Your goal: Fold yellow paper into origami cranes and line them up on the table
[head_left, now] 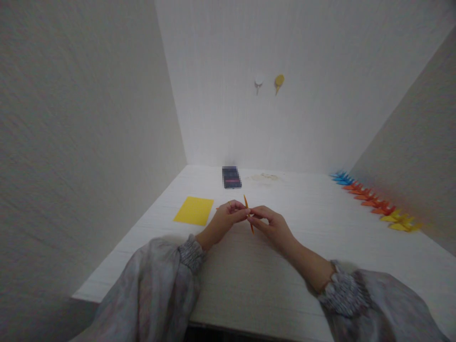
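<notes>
A small piece of folded orange paper (245, 201) is pinched between my two hands, its narrow points sticking out above and below the fingertips. My left hand (227, 216) is closed on its left side, with a tiny orange tip also showing by the back of the fingers. From the right, my right hand (273, 226) grips it between thumb and fingers. Most of the paper's shape is hidden by the fingers. Just left of my left hand, a flat square of yellow paper (194, 211) lies on the white table (228, 285).
A dark, blurred phone-like object (231, 177) lies behind my hands. Folded paper cranes (368, 195) in blue, orange, red and yellow line the right wall. Two hooks, one white (258, 82) and one yellow (279, 80), hang on the back wall. Side walls enclose the table.
</notes>
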Demonstrator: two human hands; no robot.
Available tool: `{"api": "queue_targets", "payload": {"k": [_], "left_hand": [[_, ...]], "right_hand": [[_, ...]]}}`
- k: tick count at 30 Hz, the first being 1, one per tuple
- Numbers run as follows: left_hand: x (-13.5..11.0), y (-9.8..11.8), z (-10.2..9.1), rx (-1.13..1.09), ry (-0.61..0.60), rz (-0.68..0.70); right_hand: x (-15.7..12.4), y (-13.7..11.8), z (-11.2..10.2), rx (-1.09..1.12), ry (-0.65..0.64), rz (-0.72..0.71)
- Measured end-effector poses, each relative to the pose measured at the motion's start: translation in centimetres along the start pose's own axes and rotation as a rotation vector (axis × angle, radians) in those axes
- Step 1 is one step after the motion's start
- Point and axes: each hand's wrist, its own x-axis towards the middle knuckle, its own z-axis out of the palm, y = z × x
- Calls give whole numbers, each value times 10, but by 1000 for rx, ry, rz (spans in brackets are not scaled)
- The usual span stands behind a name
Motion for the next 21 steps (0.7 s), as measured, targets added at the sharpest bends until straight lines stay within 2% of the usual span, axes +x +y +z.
{"api": "queue_targets", "payload": {"k": [10, 21], "left_hand": [[1, -5, -4, 14, -6, 20], [1, -5, -6, 4, 14, 4]], "right_hand": [[0, 4, 2, 194, 21, 209], [-1, 10, 3, 243, 16, 222]]}}
